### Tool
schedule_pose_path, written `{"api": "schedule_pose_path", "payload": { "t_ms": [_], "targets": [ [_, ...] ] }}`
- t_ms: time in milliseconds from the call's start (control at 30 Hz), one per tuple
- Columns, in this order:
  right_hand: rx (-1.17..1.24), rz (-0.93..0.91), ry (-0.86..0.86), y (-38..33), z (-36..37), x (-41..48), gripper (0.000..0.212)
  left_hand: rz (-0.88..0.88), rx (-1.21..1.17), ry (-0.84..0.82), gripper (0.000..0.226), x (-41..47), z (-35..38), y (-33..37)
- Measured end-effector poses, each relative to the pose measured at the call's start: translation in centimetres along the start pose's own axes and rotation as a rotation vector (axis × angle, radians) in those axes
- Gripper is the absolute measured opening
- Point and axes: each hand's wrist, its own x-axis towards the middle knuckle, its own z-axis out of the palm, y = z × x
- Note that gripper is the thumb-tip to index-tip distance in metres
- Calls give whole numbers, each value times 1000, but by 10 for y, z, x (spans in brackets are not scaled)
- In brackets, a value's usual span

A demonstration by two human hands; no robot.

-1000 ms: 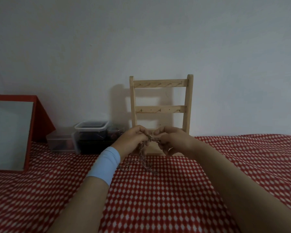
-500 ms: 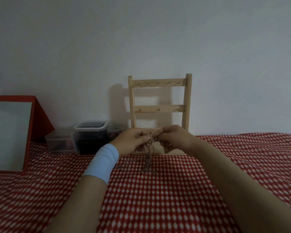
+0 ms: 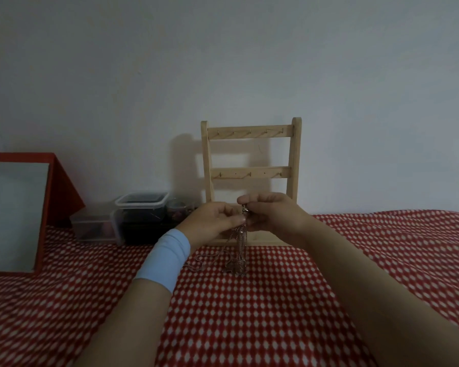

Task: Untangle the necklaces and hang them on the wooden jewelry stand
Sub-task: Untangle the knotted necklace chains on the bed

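Wooden stand (image 3: 251,133) hooks are all bare, so nothing is hung yet. Your left hand (image 3: 212,221) and right hand (image 3: 272,215) both pinch the tangled necklaces (image 3: 238,251) just before it, ends pooled on the cloth (image 3: 249,313).

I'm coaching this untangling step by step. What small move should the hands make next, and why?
Probably ease the left hand and right hand apart a little, to see which strand crosses which. Both pinch the necklaces at one spot, the strands hang bunched to a clump on the cloth, and the stand has bare hooks: nothing is free to hang yet.
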Motion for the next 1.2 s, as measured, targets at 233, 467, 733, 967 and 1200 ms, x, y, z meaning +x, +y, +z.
{"api": "schedule_pose_path", "payload": {
  "t_ms": [233, 467, 733, 967, 1200],
  "targets": [
    [49, 40, -19, 6, -2, 2, 36, -39, 34, 18, 8, 1, -4, -4],
    [-444, 126, 75, 1, 7, -7, 36, -99, -95, 30, 21, 2, -5, -9],
    [-436, 102, -54, 1, -1, -6, 23, -57, 97, 115, 35, 1, -9, -5],
    [-291, 178, -178, 2, 2, -4, 27, -122, -169, -102, 30, -3, -14, -7],
    [-314, 169, -116, -2, 6, -6, 36, -96, 165, -58, 17, 0, -23, -9]
  ]
}}
